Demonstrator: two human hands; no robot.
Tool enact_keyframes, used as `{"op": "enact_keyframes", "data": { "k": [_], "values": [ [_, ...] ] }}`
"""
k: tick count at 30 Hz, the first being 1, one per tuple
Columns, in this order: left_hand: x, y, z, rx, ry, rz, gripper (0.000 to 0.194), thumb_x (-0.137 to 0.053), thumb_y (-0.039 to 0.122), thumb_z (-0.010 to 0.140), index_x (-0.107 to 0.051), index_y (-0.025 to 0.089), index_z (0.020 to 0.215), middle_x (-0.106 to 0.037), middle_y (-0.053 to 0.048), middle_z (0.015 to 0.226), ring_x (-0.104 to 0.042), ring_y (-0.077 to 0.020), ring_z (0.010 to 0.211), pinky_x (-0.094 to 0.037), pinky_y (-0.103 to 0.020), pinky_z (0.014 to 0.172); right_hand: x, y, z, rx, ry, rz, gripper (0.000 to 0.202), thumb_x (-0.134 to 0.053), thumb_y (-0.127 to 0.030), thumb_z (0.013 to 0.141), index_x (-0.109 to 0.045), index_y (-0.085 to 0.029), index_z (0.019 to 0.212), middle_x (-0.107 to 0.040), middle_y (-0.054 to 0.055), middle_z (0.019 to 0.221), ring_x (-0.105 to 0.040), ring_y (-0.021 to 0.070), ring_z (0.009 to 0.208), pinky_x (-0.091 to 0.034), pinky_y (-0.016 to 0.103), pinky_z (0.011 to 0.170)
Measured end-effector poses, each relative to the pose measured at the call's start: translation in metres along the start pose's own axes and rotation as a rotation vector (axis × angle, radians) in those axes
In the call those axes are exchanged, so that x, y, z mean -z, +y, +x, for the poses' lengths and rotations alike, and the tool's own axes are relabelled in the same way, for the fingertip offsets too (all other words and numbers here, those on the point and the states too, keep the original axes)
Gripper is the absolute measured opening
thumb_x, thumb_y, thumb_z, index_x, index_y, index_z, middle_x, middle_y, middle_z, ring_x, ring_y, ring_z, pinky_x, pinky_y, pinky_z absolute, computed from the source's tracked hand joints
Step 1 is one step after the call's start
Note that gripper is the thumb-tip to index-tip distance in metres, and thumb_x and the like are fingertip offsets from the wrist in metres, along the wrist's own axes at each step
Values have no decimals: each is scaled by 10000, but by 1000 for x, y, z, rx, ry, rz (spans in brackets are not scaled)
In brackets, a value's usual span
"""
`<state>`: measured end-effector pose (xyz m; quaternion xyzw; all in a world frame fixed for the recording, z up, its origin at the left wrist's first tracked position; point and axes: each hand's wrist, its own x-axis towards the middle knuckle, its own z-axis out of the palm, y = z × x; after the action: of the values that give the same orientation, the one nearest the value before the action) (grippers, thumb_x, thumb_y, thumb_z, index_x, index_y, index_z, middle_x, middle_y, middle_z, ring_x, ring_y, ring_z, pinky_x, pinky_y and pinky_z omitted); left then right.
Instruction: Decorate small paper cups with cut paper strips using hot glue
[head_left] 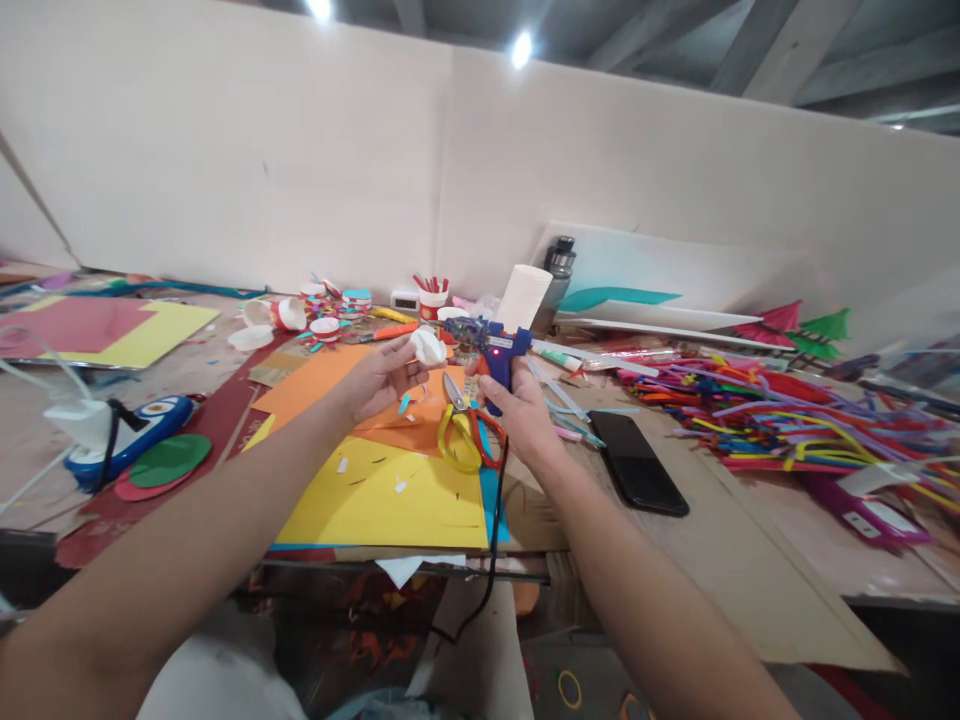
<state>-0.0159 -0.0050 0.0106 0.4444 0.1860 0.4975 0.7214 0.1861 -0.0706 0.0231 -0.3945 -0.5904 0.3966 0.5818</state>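
Observation:
My right hand (517, 405) is wrapped round the handle of a blue glue gun (504, 355), its nozzle end turned to the left. A small red light glows on the gun's side, and a black cord (493, 560) hangs down past the table edge. Between the fingertips of my left hand (386, 378) is a small crumpled white piece (428, 346), perhaps paper or tissue, close to the nozzle end. Beneath both hands lie scissors (459, 440) with yellow and red handles, resting on yellow (360, 500) and orange sheets (322, 385).
A black phone (636, 463) lies right of my right hand. Coloured pipe cleaners (772, 400) heap up farther right. White paper cups (525, 292), a dark bottle (556, 275) and small cup pieces (325, 327) stand at the back. A blue power strip (139, 435) is at left.

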Motion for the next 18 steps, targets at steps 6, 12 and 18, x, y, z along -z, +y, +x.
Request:
{"op": "enact_keyframes", "data": {
  "k": [6, 12, 18],
  "values": [
    [-3, -2, 1, -50, -14, 16, 363, -769, 235, 764, -671, 160, 1106, -726, -97, 1099, -702, -175, 937, -537, -225, 733, -3, -3, -3, 40, -13, -50, 192, -602, -322, 824, -573, -225, 988, -638, 18, 951, -559, 156, 787, -469, 327, 800],
    [-2, -3, 1, -64, -23, 11, 394, -776, 245, 760, -666, 172, 1131, -713, -97, 1150, -695, -180, 972, -536, -229, 740, -4, -3, -3, 54, 3, -100, 185, -590, -311, 825, -573, -225, 987, -642, 23, 969, -571, 170, 849, -463, 340, 863],
    [-3, -3, 0, -62, -26, 16, 394, -772, 262, 767, -664, 173, 1136, -715, -97, 1148, -696, -180, 981, -533, -226, 750, -3, 0, -2, 65, -15, -90, 177, -582, -305, 834, -558, -230, 993, -624, 13, 943, -557, 162, 832, -468, 333, 850]
  ]
}}
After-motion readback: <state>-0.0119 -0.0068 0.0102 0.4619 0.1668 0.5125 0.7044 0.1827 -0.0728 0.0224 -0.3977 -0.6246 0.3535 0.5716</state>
